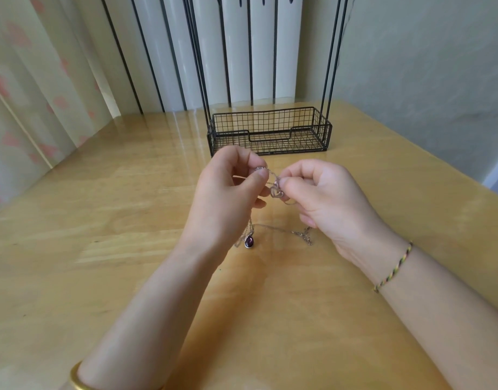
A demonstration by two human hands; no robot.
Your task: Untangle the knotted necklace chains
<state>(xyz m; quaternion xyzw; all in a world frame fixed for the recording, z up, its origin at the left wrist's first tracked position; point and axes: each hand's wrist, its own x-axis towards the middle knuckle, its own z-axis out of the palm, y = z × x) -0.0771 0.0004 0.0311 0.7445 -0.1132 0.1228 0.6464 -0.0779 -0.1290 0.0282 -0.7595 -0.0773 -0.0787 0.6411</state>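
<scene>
No legible text, label, brand, number or sign anywhere: none on the wire basket (270, 128), the desk (101, 249) or the curtain (31, 94).

My left hand (228, 192) and right hand (326, 198) are held up close together in front of me, thumbs uppermost and fingers curled. My left thumb and forefinger pinch the chain (271, 173), and my right thumb and forefinger pinch it just beside them. Both bare forearms reach in from below and converge toward the hands.
</scene>
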